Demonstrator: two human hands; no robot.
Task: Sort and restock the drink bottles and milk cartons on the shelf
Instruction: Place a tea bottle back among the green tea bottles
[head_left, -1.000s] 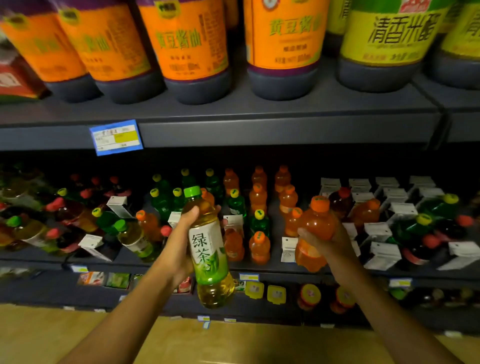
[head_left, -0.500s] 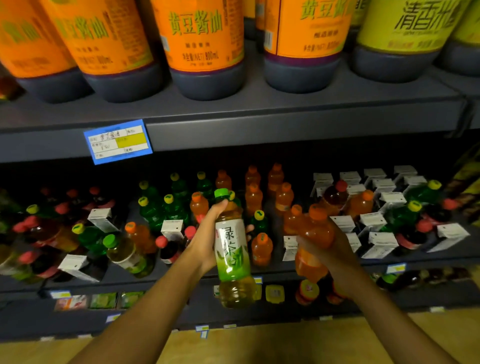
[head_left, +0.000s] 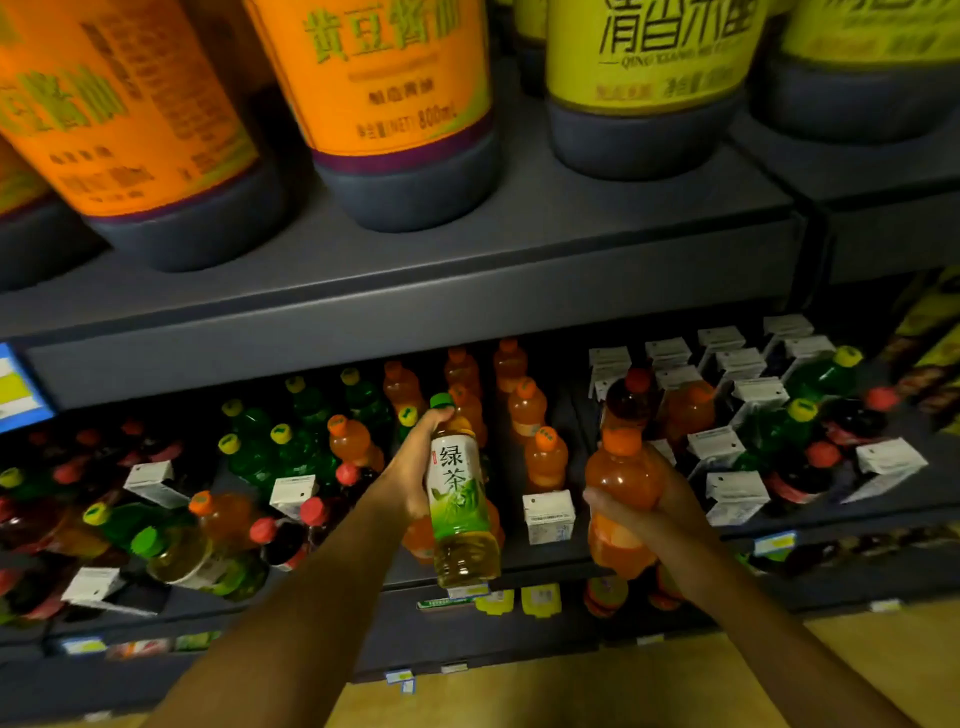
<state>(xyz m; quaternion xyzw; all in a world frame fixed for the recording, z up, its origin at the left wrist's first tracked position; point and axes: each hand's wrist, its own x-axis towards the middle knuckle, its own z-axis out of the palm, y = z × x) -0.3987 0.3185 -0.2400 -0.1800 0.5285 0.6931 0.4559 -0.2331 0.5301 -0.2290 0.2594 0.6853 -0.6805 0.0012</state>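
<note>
My left hand (head_left: 410, 467) grips a green tea bottle (head_left: 460, 499) with a green cap and a white and green label, held upright in front of the middle shelf (head_left: 561, 564). My right hand (head_left: 660, 512) grips an orange drink bottle (head_left: 621, 499) with an orange cap, just right of the tea bottle. Behind them stand rows of orange bottles (head_left: 527, 410), green bottles (head_left: 306, 410) and white milk cartons (head_left: 737, 364). One milk carton (head_left: 549, 517) stands between the two held bottles.
Mixed red-capped, green and orange bottles and tipped cartons (head_left: 150, 483) lie jumbled at the left of the shelf. More bottles and cartons (head_left: 826, 457) crowd the right. Big orange-labelled (head_left: 395, 98) and yellow-labelled (head_left: 649, 78) jugs fill the shelf above. A lower shelf (head_left: 540, 600) holds yellow items.
The view has moved closer and shifted right. Both hands with their bottles have risen slightly toward the shelf; the grips are unchanged.
</note>
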